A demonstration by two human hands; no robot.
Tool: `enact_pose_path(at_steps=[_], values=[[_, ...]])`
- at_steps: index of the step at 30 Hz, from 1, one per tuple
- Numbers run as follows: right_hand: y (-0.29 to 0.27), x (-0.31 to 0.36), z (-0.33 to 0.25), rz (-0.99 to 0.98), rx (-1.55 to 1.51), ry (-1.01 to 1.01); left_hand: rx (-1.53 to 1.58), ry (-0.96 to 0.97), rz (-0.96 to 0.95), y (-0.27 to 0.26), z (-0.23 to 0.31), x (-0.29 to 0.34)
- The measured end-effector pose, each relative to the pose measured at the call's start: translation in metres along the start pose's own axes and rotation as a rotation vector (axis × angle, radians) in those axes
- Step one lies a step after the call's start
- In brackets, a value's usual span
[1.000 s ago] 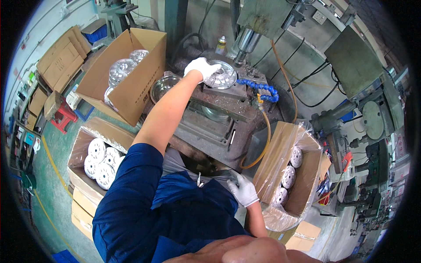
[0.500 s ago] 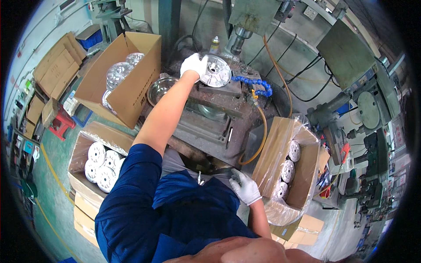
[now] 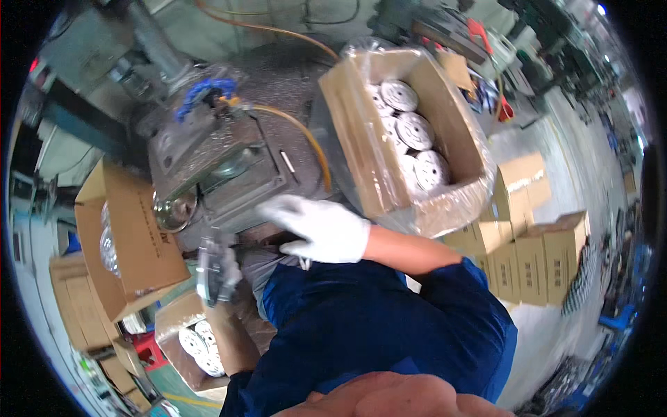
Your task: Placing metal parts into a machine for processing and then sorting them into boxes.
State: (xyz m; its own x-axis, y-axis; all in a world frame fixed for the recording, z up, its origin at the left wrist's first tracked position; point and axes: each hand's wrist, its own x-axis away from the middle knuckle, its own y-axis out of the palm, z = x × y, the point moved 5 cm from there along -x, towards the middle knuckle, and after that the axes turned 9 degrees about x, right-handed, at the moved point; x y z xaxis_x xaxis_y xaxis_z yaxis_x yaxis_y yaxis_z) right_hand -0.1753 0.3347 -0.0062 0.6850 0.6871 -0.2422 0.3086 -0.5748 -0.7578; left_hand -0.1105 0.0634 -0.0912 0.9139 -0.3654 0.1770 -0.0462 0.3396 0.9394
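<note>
In front of my waist, at the left, my left hand (image 3: 230, 270) in a white glove grips a round cast-metal disc (image 3: 210, 265), turned nearly edge-on and blurred by motion. The disc hides most of that hand's fingers. My right hand (image 3: 321, 228), also gloved, reaches leftward across my front. Its thumb stands apart from the stretched fingers, which are smeared, and nothing shows in them. A gap lies between it and the disc. Beyond both hands is the grey machine bed (image 3: 243, 201), with a round metal seat (image 3: 235, 165) under a plate.
A plastic-lined carton (image 3: 361, 149) of discs (image 3: 414, 131) stands right. At left are a tall carton (image 3: 142, 240) with shiny discs and a lower carton (image 3: 174, 325) with more. A metal bowl (image 3: 175, 210), blue coolant hose (image 3: 206, 94) and orange hose (image 3: 306, 139) surround the bed.
My left hand has lifted the disc off the machine and brought it back toward my body. My right hand has come up from beside my waist. The view has swung right.
</note>
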Motion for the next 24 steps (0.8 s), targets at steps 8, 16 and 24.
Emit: enact_pose_path(at_steps=[8,16,24], values=[[-0.077,0.032,0.046,0.118,-0.020,-0.014,-0.844,0.047,0.299,0.018,-0.055,-0.043],[-0.172,0.117,0.358,0.815,-0.466,1.032,-0.602,0.136,0.674,-0.044,0.003,0.023],[-0.081,0.047,0.536,0.640,-0.103,1.379,-0.736,0.418,0.963,-0.039,0.042,0.112]])
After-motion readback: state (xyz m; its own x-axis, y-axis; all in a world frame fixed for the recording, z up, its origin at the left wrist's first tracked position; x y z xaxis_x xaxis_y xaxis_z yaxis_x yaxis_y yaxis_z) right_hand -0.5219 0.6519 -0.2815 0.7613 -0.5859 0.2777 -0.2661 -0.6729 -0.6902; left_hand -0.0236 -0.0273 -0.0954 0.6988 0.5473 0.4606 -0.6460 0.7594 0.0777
